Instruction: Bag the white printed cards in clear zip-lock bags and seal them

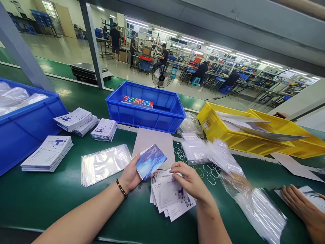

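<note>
My left hand (131, 174) grips a blue booklet (151, 162) over the tabletop (127, 218); my right hand (189, 179), fingers bent, touches fanned leaflets (164, 196), any pinch unclear. Rightward lie white bands (211, 184) and plastic bags (195, 149); a blue bin (144, 118) stands beyond; far right, a co-worker's hand (297, 200).

A round fan (161, 77), turquoise stools (196, 81), a grey post (93, 47) and distant people (115, 38) (one just behind the fan)

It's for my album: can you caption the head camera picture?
Left hand holds a blue booklet; right hand touches white printed papers on a green table.
</note>
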`<state>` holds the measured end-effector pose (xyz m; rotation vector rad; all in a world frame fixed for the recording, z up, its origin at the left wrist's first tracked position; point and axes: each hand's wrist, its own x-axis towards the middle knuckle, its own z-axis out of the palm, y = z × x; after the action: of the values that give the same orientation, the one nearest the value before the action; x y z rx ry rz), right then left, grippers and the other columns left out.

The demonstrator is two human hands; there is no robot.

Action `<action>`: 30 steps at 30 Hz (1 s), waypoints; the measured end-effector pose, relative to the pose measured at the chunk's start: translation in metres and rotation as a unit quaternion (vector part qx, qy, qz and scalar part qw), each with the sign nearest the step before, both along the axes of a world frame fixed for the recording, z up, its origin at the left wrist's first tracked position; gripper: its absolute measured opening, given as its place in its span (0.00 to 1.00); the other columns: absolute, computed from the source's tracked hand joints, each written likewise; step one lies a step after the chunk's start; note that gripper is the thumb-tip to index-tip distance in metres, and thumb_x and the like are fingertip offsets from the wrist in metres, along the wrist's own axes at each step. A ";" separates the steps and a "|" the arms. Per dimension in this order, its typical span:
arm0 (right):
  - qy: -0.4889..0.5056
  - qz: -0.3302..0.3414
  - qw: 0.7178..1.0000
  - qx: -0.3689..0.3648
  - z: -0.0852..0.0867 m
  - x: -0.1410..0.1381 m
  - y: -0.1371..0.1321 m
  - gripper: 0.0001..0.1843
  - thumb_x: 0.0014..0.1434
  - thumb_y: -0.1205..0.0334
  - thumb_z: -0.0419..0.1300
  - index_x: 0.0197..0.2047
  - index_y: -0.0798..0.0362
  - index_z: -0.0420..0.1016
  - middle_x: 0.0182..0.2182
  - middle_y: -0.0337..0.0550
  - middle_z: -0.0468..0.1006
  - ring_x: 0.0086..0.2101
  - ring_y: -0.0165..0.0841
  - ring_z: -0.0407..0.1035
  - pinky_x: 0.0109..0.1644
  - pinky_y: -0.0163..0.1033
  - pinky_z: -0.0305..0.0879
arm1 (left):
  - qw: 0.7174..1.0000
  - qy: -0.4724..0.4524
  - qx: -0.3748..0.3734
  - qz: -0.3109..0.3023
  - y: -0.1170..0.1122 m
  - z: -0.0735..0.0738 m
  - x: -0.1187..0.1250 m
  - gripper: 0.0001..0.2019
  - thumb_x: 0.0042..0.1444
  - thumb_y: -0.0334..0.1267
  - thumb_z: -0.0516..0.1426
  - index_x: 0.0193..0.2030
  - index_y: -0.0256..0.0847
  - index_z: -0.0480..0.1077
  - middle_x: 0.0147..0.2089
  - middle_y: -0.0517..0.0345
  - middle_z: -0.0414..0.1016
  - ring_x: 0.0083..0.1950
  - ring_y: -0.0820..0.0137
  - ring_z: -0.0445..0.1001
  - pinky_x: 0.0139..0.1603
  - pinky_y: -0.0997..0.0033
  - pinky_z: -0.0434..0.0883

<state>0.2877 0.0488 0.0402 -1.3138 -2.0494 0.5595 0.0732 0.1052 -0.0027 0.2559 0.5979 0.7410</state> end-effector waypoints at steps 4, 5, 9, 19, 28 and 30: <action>-0.127 -0.006 0.976 0.174 -0.017 -0.025 0.000 0.12 0.55 0.70 0.54 0.43 0.53 0.72 0.41 0.51 0.73 0.44 0.40 0.68 0.46 0.49 0.66 | 0.998 0.006 -0.022 0.062 -0.001 -0.003 0.003 0.19 0.59 0.37 0.49 0.56 0.30 0.60 0.39 0.44 0.77 0.37 0.61 0.77 0.38 0.64 0.73; -0.157 0.000 0.966 0.204 -0.021 -0.032 0.000 0.15 0.55 0.71 0.54 0.46 0.53 0.70 0.44 0.52 0.73 0.47 0.42 0.66 0.50 0.54 0.63 | 0.997 0.007 -0.023 0.070 -0.001 -0.005 0.004 0.17 0.58 0.34 0.50 0.54 0.29 0.62 0.38 0.45 0.78 0.37 0.62 0.77 0.40 0.65 0.73; -0.173 0.049 0.943 0.278 -0.026 -0.045 0.001 0.16 0.56 0.75 0.51 0.45 0.53 0.69 0.44 0.50 0.75 0.51 0.43 0.64 0.56 0.61 0.54 | 0.998 0.009 -0.019 0.057 -0.002 -0.011 0.004 0.16 0.57 0.30 0.52 0.51 0.29 0.64 0.35 0.47 0.78 0.34 0.64 0.77 0.40 0.65 0.72; 0.016 -0.047 0.992 0.115 0.002 0.000 -0.011 0.15 0.58 0.71 0.49 0.45 0.50 0.71 0.32 0.44 0.74 0.32 0.32 0.69 0.34 0.37 0.67 | 1.000 -0.016 -0.014 0.017 0.000 -0.001 -0.002 0.28 0.59 0.51 0.45 0.61 0.36 0.54 0.49 0.37 0.73 0.41 0.53 0.76 0.34 0.59 0.74; 0.097 -0.097 0.981 -0.138 -0.026 -0.032 0.009 0.15 0.56 0.55 0.54 0.24 0.54 0.73 0.24 0.42 0.76 0.27 0.32 0.69 0.33 0.36 0.66 | 0.999 0.002 -0.009 0.044 -0.005 -0.011 0.003 0.24 0.57 0.32 0.51 0.61 0.36 0.55 0.46 0.44 0.76 0.45 0.60 0.75 0.48 0.60 0.71; 0.185 -0.118 0.960 -0.176 -0.031 -0.039 0.010 0.17 0.54 0.52 0.55 0.21 0.54 0.70 0.21 0.40 0.75 0.24 0.31 0.68 0.29 0.36 0.66 | 0.999 0.005 0.002 0.044 -0.006 -0.011 0.003 0.25 0.55 0.29 0.53 0.61 0.34 0.55 0.44 0.45 0.77 0.44 0.60 0.76 0.48 0.61 0.71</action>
<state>0.2490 0.0588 0.0093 -1.4959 -1.5087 1.0086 0.0758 0.0991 -0.0136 0.2377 0.6195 0.8255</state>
